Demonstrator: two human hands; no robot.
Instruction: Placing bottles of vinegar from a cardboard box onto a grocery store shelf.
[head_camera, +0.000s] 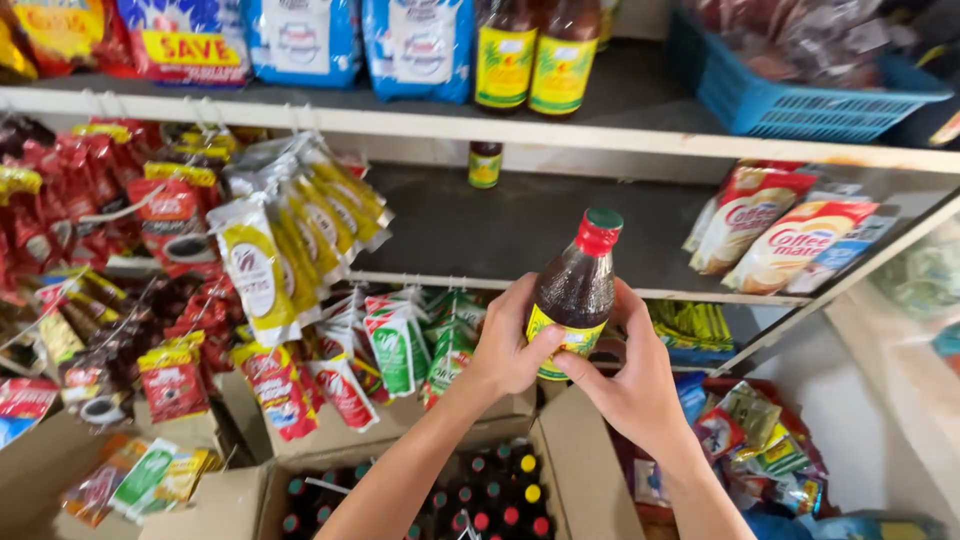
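Both my hands hold one dark sauce bottle (578, 285) upright in front of the middle shelf. It has a yellow label, a red neck seal and a green cap. My left hand (508, 345) wraps its left side, thumb across the label. My right hand (630, 378) grips it from the right and below. Under my forearms an open cardboard box (585, 465) holds several more small bottles with red, green and yellow caps. One similar small bottle (485, 164) stands alone at the back of the middle shelf (520, 225).
Hanging strips of sachets (290, 240) crowd the left side. The top shelf carries blue bags (418, 45), two tall bottles (535, 55) and a blue plastic basket (800, 100). Creamer packs (790, 235) lean at the right of the middle shelf. Loose snack packets (760, 440) lie lower right.
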